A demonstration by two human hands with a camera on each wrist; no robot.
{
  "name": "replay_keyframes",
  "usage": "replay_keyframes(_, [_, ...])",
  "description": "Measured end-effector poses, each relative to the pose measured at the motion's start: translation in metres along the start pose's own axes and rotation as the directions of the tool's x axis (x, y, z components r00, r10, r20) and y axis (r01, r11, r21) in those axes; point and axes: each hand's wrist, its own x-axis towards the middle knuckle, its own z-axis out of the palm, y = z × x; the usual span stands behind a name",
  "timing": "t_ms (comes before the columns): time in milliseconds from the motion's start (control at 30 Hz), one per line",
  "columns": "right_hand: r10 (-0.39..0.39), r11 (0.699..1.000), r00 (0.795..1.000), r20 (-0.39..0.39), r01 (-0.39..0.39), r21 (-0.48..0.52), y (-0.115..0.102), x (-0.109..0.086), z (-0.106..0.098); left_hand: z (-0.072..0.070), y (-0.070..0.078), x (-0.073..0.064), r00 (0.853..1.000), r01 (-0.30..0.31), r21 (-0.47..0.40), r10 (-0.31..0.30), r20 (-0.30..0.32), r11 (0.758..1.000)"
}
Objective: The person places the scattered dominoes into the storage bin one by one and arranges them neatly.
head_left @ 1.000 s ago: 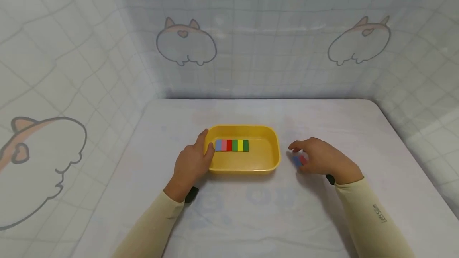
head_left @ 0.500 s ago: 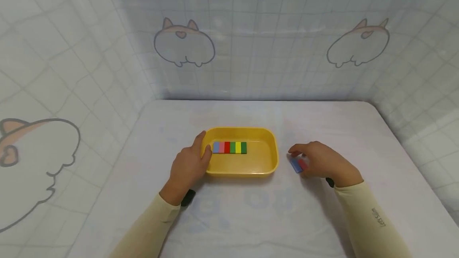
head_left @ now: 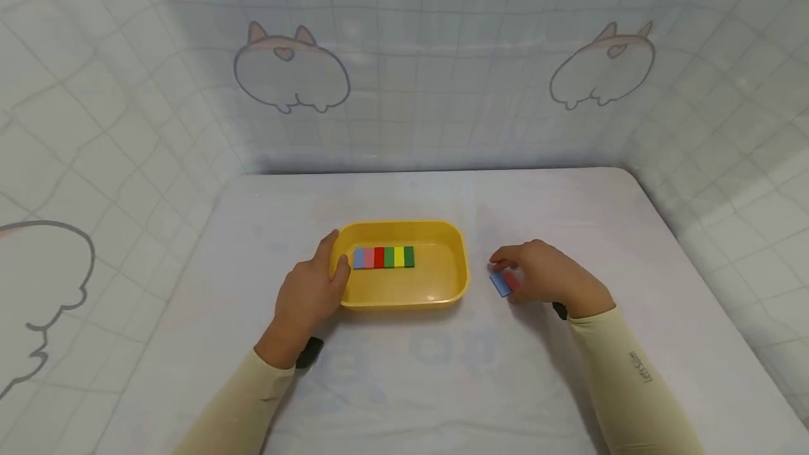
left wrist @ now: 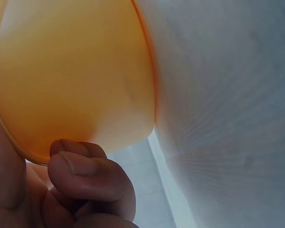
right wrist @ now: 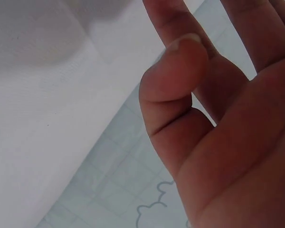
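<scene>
A shallow yellow plastic tray (head_left: 442, 274) lies on the white table. My left hand (head_left: 310, 295) grips its left end, the thumb over the rim; in the left wrist view, curled fingers (left wrist: 92, 178) sit against the tray's outer wall. Inside the tray, several small coloured tiles (head_left: 384, 258) form a row: blue, pink, red, green, yellow and dark green. To the right of the tray, my right hand (head_left: 545, 274) curves its fingers and thumb around a blue tile (head_left: 500, 284) and a red tile (head_left: 512, 280). The right wrist view shows the thumb (right wrist: 173, 76) bent, but neither tile.
Pale cloth walls (head_left: 417, 111) with grid lines and animal drawings enclose the white table (head_left: 404, 399) at the back and sides. Dark wrist pieces (head_left: 310, 352) show beneath both wrists.
The head view has shifted, so everything appears farther left. The left hand keeps its hold on the tray. Beneath the right fingers, the blue tile is more fully visible and slightly turned.
</scene>
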Motion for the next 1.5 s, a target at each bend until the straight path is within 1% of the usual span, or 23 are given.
replay_keyframes(100, [0.000, 1.000, 1.000, 0.002, 0.000, 0.000, 0.000, 0.003, -0.001, -0.001, -0.001, 0.001, 1.000, -0.007, -0.004, 0.007, -0.011, 1.000])
replay_keyframes(200, [0.006, 1.000, 1.000, 0.004, -0.006, 0.008, -0.001, 0.005, 0.000, -0.003, -0.003, 0.001, 1.000, -0.003, -0.001, 0.003, -0.008, 1.000])
replay_keyframes(333, [0.012, 1.000, 1.000, 0.014, -0.013, 0.026, -0.003, 0.010, 0.001, -0.006, -0.005, -0.002, 1.000, 0.020, -0.006, -0.020, 0.001, 1.000])
replay_keyframes(467, [0.004, 1.000, 1.000, 0.015, -0.005, 0.026, -0.003, 0.011, 0.001, -0.003, -0.006, -0.006, 0.999, 0.046, -0.024, -0.046, 0.005, 0.999])
replay_keyframes(533, [0.010, 1.000, 1.000, 0.015, -0.010, 0.022, -0.003, 0.010, 0.001, 0.001, -0.006, -0.006, 0.999, 0.049, -0.028, -0.048, 0.009, 0.998])
replay_keyframes(633, [0.019, 1.000, 1.000, 0.009, -0.019, 0.019, -0.002, 0.007, 0.001, 0.005, -0.006, -0.006, 0.999, 0.042, -0.030, -0.042, 0.009, 0.999])
replay_keyframes(733, [0.025, 1.000, 1.000, 0.002, -0.026, 0.018, -0.001, 0.004, 0.002, 0.007, -0.005, -0.005, 0.999, 0.038, -0.033, -0.038, 0.001, 0.999])
replay_keyframes(900, [0.036, 0.999, 0.999, -0.004, -0.036, 0.007, -0.001, 0.002, 0.003, 0.006, -0.003, -0.006, 0.999, 0.033, -0.034, -0.033, -0.002, 0.999])
replay_keyframes(1100, [0.038, 0.999, 0.999, -0.013, -0.038, 0.026, -0.005, 0.001, 0.002, 0.003, -0.002, -0.004, 0.999, 0.032, -0.021, -0.032, 0.000, 0.999])
replay_keyframes(1267, [0.029, 0.999, 0.999, -0.029, -0.029, 0.020, -0.006, 0.001, 0.003, 0.000, -0.001, -0.003, 0.999, 0.041, -0.024, -0.041, 0.002, 0.999])
replay_keyframes(1333, [0.014, 1.000, 0.999, -0.037, -0.013, 0.017, -0.006, 0.002, 0.004, 0.000, 0.000, -0.003, 0.999, 0.045, -0.025, -0.045, 0.005, 0.999])
replay_keyframes(1400, [0.019, 1.000, 0.999, -0.036, -0.019, 0.019, -0.006, 0.003, 0.004, -0.001, -0.001, -0.003, 0.999, 0.044, -0.023, -0.044, 0.003, 0.999])
replay_keyframes(1500, [0.008, 1.000, 1.000, -0.028, -0.008, 0.029, -0.007, 0.004, 0.003, -0.002, -0.002, -0.003, 0.999, 0.040, -0.022, -0.040, -0.003, 0.999])
